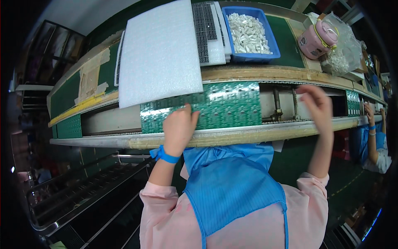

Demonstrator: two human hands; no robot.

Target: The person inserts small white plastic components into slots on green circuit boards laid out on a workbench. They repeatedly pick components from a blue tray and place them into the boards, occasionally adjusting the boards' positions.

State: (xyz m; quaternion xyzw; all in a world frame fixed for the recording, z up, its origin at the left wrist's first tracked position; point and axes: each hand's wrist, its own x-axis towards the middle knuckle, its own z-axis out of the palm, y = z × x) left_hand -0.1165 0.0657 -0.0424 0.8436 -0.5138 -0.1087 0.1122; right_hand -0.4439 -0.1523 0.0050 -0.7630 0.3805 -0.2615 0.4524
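My left hand (180, 126) rests over the left part of a green circuit board panel (232, 110) in the conveyor track. Its index finger and thumb are stretched and apart; the other fingers are hidden under the palm. A dark strip (174, 101) lies along the panel's upper edge, just beyond these fingertips. My right hand (318, 103) is raised over the track, right of the panel. Its fingers are loosely bent and spread toward the left, with nothing visible in them. A blue band (166, 155) is tied round my left wrist.
White foam sheets (161, 54) overhang the track's far edge. Beside them are black digit displays on foam (203, 33) and a blue bin (275, 54) of small white parts. A pink container (313, 41) stands farther right. Another person's hands (369, 112) work at the far right.
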